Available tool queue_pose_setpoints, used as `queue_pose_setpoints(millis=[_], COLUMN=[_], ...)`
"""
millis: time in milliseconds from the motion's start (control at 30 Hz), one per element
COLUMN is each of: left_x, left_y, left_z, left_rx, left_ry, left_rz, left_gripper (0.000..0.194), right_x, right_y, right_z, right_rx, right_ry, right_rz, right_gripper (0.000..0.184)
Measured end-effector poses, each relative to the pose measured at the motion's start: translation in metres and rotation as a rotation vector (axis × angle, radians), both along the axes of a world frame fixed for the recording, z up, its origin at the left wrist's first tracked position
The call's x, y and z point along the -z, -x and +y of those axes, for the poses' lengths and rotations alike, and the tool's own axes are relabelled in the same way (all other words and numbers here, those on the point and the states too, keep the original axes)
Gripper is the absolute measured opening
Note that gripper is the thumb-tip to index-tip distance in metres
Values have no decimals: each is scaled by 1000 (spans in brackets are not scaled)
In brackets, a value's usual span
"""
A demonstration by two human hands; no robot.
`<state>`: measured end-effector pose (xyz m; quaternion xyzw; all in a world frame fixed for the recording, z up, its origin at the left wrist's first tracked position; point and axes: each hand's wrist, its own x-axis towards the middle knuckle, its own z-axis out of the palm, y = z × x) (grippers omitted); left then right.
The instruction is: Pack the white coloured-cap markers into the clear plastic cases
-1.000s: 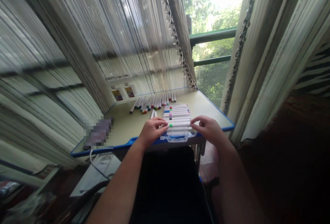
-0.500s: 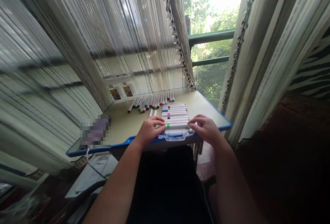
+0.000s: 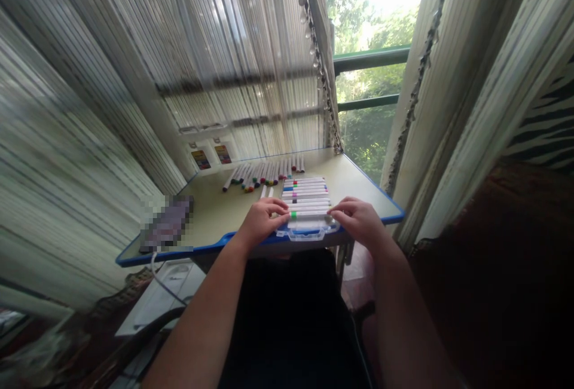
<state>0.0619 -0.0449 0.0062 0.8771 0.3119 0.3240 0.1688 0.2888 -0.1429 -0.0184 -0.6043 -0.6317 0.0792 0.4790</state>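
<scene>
A clear plastic case with blue trim (image 3: 307, 233) lies at the front edge of the desk, holding a row of white markers with coloured bands (image 3: 306, 196). My left hand (image 3: 262, 223) rests on the left end of the front markers, its fingers curled. My right hand (image 3: 360, 220) touches the right end of the same markers. Nearest both hands is a marker with a green band (image 3: 309, 214). Whether either hand grips it is hard to see. Further back, several loose markers (image 3: 262, 176) lie side by side on the desk (image 3: 215, 216), with two white ones (image 3: 266, 192) just ahead of them.
A pixelated flat object (image 3: 167, 224) lies at the desk's left. A white cable (image 3: 159, 278) runs down past the blue front edge to white items below. Sheer striped curtains (image 3: 89, 108) surround the desk, with a green railing (image 3: 370, 60) and trees beyond.
The view has shifted slightly, moving the desk a little left in the picture. My hands stay at the ends of the markers, and the markers and case look unchanged.
</scene>
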Motion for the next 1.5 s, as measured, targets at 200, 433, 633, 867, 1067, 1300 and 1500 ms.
queue_pose_setpoints(millis=[200, 433, 633, 867, 1067, 1300, 1500], left_x=[-1, -1, 1, 3, -24, -45, -36], left_y=[0, 0, 1, 0, 30, 97, 160], left_z=[-2, -5, -4, 1, -2, 14, 30], left_rx=[3, -25, -67, -172, -126, -257, -309], left_ry=[20, -7, -38, -65, -222, -170, -70], left_rz=[-23, -39, -96, -273, -132, -88, -229], left_gripper=[15, 20, 20, 18, 31, 37, 28], right_x=[1, 3, 3, 5, -13, -60, -41], right_y=[2, 3, 5, -2, 29, 140, 197], right_z=[0, -1, -3, -4, -15, -2, 59], right_rx=[9, 19, 25, 51, 230, -21, 163], right_ry=[-31, -71, -81, -61, -279, -309, -61], right_rz=[3, 8, 17, 82, 173, -32, -245], right_gripper=[21, 21, 22, 21, 24, 25, 28])
